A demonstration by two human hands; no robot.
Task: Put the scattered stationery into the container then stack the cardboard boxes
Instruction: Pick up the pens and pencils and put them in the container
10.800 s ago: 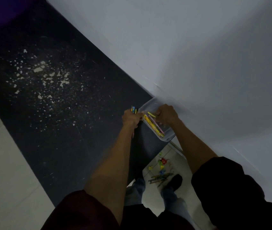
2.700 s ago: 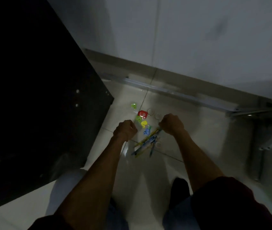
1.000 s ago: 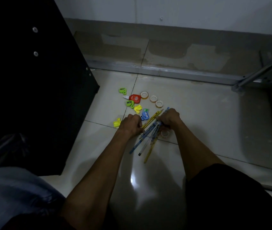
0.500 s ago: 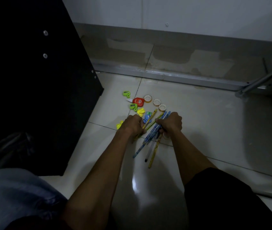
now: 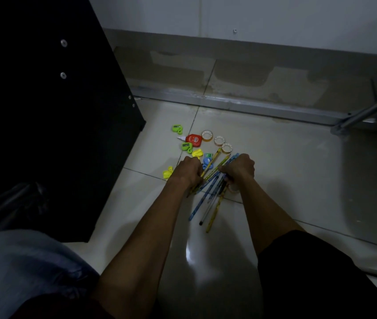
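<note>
Pale glossy floor tiles (image 5: 286,171) carry everything, spread to the right of the tall black panel-sided cabinet (image 5: 56,134). Both bare forearms reach out past the cabinet's lower corner. Over the last second the loose fan of blue and yellow pencils (image 5: 208,199) has been raked together. The two hands have closed in on each other, and the pencils now lie as one tighter sheaf with its tips trailing toward the person. The gathering looks nearly finished and a lift seems next. The container is out of view, so the sheaf must be carried to it.

The left hand (image 5: 188,171), nearer the cabinet, has its fingers curled down around the sheaf's far end. The right hand (image 5: 238,169), farther from the cabinet, is likewise curled round the pencils, gripping them.

Left on the floor beyond the hands, right of the cabinet's foot, are three clear tape rolls (image 5: 219,140), a red plastic dispenser (image 5: 193,139), and small green and yellow plastic sharpeners (image 5: 177,128).
</note>
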